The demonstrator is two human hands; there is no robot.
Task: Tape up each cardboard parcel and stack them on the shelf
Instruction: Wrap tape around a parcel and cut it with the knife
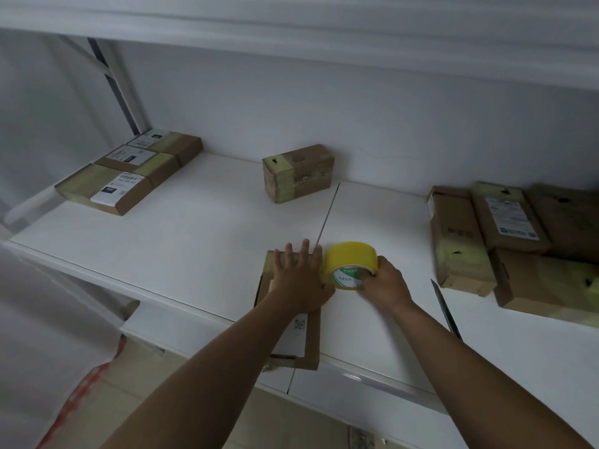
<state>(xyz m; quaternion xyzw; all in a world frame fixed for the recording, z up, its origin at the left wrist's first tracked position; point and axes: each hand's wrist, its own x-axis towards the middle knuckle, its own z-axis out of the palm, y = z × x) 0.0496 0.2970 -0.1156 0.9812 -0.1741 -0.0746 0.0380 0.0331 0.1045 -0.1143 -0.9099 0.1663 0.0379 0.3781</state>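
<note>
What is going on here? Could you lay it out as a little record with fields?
Place: white shelf
Left hand: flat, fingers straight, pressing on the flat cardboard parcel at the shelf's front edge
Right hand: grips the yellow tape roll, held against the parcel's right side
Left of shelf: row of three taped parcels
Back centre: one taped box
Right: pile of parcels
Near right arm: dark blade-like tool, unclear

Both bare forearms reach forward side by side. The left hand [299, 280] lies flat, palm down, fingers straight and spread. The right hand [382, 283] is curled, fingers hooked in a grip.
</note>
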